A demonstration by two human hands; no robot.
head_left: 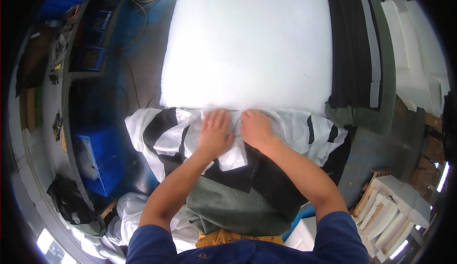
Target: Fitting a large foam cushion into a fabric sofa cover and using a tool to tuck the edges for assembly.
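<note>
A large white foam pad (247, 40) lies flat ahead of me. At its near edge sits a bunched white fabric cover with black stripes (162, 131). My left hand (214, 133) rests palm down on the white fabric, fingers spread toward the pad's edge. My right hand (257, 128) presses the same fabric just to its right, fingers curled onto the cloth. The two hands almost touch. Below them lie black cloth (266, 178) and a dark green fabric (228, 209) against my body.
Black and green sheets with white strips (362, 50) lie right of the pad. White foam blocks (419, 50) stack at far right, more white pieces with wooden frames (390, 207) at lower right. A blue crate (102, 157) and shelving with bins (90, 40) stand left.
</note>
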